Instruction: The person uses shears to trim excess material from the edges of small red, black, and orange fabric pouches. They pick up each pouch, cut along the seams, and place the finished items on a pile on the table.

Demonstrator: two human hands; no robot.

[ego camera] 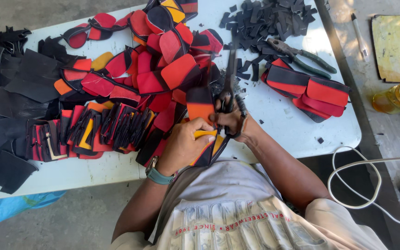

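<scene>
1. Here, the left hand [184, 143] grips a stitched fabric panel [203, 121] in orange, black and yellow, fingers curled over its lower end and holding it just above the table edge [116, 171].
2. The right hand [230, 121] is closed through the handles of black scissors [230, 76], whose blades point away from the body beside the panel's right edge. Whether the blades are biting fabric, I cannot tell.
3. Beyond the right hand, a heap of small black offcuts [267, 21] covers the far table; green-handled pliers [302, 56] lie beside it.
4. Right of the scissors sits a short stack of red-and-black panels [309, 92], apparently trimmed and set aside.
5. Left of the left hand, a packed row of folded panels [89, 134] and a loose spread of red and orange pieces [153, 60] lie waiting, with black sheet material [15, 92] farther left.
6. Judgement: only a small share looks finished; the untrimmed pile is far larger than the stack.
7. Off the table, right: a yellow jar [396, 97], a pen [359, 36], a white cable [362, 185].
</scene>
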